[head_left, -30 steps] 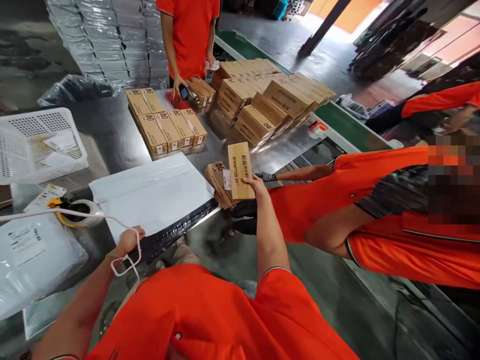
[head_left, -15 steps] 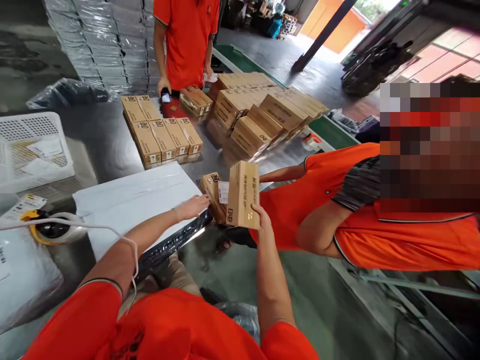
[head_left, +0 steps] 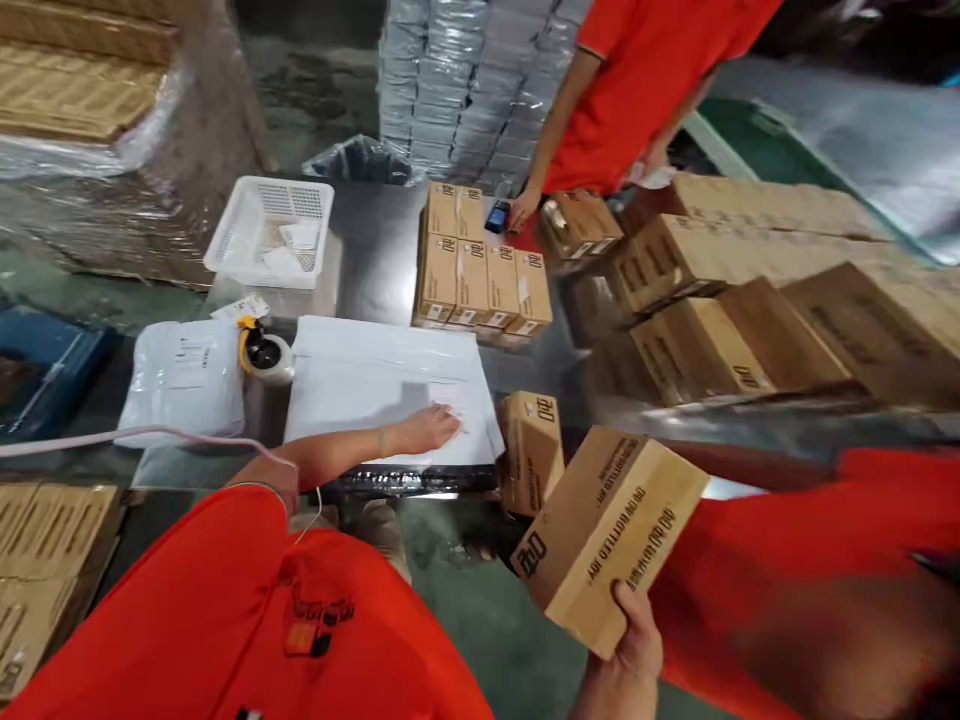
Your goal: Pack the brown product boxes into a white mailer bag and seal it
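White poly mailer (head_left: 382, 390) lies flat on the steel table (head_left: 375, 230), with our left hand (head_left: 427, 430) pressing it, fingers open and flat for even smoothing. Our right hand (head_left: 634, 645) grips a cardboard carton (head_left: 607, 530) from below, held firmly just right of the mailer, past a second carton (head_left: 531, 450).

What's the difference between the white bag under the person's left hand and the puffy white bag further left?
The white mailer lies flat, while the white bag bulges as if filled. The mailer has a dark strip along its near edge; the bag instead shows a printed label on top. The person's left hand rests on the mailer, but no hand touches the bag. Both are white and glossy.
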`<action>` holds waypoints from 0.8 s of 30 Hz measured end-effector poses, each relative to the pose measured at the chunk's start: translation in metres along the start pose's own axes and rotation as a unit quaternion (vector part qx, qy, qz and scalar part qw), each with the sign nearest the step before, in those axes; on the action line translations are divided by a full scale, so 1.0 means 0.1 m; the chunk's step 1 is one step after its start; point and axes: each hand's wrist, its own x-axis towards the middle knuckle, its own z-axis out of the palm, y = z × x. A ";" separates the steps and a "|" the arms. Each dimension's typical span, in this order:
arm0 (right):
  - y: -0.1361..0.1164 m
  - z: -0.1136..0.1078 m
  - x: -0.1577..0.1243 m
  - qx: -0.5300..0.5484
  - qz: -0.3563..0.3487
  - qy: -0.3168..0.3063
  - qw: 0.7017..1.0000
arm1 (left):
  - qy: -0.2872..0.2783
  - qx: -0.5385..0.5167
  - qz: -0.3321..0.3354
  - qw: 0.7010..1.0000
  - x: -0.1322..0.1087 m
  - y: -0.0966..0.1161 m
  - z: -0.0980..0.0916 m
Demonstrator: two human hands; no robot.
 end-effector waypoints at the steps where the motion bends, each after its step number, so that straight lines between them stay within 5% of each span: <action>1: 0.03 0.08 0.01 -0.010 0.003 -0.019 1.000 | -0.023 0.005 -0.089 0.996 -0.43 -0.12 -0.10; 3: 0.06 0.31 0.03 -0.026 0.014 -0.069 0.997 | -0.073 0.000 -0.265 0.962 -1.26 -0.30 -0.28; 5: 0.07 0.60 0.03 -0.035 0.013 -0.122 0.992 | -0.105 0.003 -0.431 0.896 -1.93 -0.38 -0.39; 9: 0.07 1.19 -0.05 -0.051 -0.044 -0.176 0.982 | -0.116 -0.010 -0.573 0.811 -2.60 -0.43 -0.38; 14: 0.03 1.61 -0.18 -0.087 -0.059 -0.231 0.967 | -0.091 -0.043 -0.622 0.777 -2.64 -0.41 -0.20; 24: -0.01 1.67 -0.29 -0.095 0.001 -0.253 0.963 | -0.119 -0.112 -0.654 0.738 -2.55 -0.29 -0.20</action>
